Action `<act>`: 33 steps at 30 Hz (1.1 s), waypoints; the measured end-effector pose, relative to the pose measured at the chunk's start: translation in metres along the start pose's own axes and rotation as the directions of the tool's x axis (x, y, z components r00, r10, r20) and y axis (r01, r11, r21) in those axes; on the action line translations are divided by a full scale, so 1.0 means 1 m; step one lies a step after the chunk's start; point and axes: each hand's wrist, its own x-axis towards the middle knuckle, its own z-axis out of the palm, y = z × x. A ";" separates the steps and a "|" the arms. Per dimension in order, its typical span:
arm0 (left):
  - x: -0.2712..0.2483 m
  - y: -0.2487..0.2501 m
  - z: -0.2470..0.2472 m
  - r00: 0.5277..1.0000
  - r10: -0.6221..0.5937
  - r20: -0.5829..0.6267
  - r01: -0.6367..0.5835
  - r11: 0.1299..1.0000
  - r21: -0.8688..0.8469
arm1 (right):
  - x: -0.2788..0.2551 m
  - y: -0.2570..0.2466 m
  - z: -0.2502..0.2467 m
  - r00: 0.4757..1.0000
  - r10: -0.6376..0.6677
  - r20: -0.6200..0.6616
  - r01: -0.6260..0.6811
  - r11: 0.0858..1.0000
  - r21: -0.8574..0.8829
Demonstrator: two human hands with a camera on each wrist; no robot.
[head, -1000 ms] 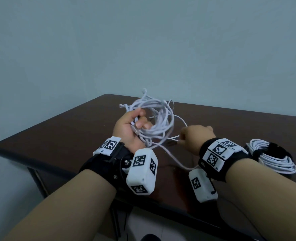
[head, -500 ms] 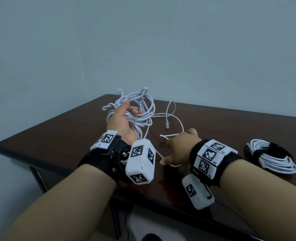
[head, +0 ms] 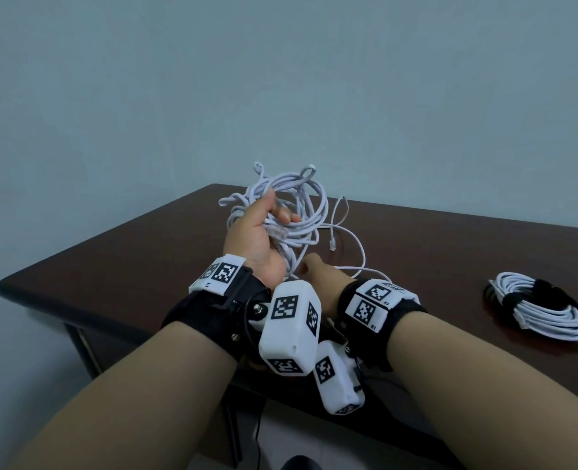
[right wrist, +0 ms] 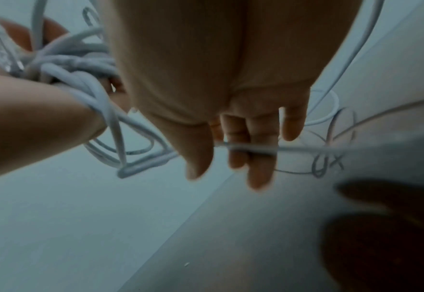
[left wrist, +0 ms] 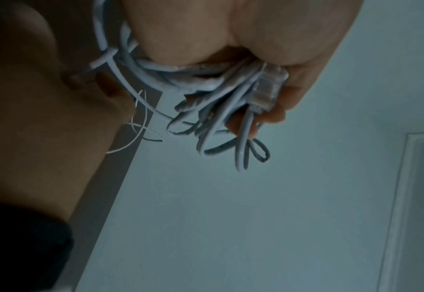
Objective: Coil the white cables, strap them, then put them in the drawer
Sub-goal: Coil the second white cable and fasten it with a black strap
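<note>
Dark table (head: pixel 111 276) | left hand (head: pixel 253 232) grips upright cable coil (head: pixel 291 212) | right hand (right wrist: pixel 243 122) fingers straight

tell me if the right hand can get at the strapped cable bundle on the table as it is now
Probably yes: the strapped bundle lies uncovered on the table to its right, but the right hand first has the loose cable across its fingers.
</note>
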 end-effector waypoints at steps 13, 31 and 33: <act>0.017 0.004 -0.044 0.940 0.247 -0.236 -0.077 0.826 0.558 | -0.024 -0.001 -0.037 0.964 -0.267 0.013 0.267 0.960 -0.089; 0.000 -0.018 -0.053 0.953 -0.124 0.275 -0.066 0.804 0.591 | -0.023 -0.016 -0.057 0.875 -0.313 -0.369 0.251 0.946 -0.208; -0.001 -0.016 -0.055 0.956 -0.068 0.284 -0.158 0.698 0.698 | -0.023 -0.013 -0.058 0.881 -0.333 -0.338 0.272 0.938 -0.215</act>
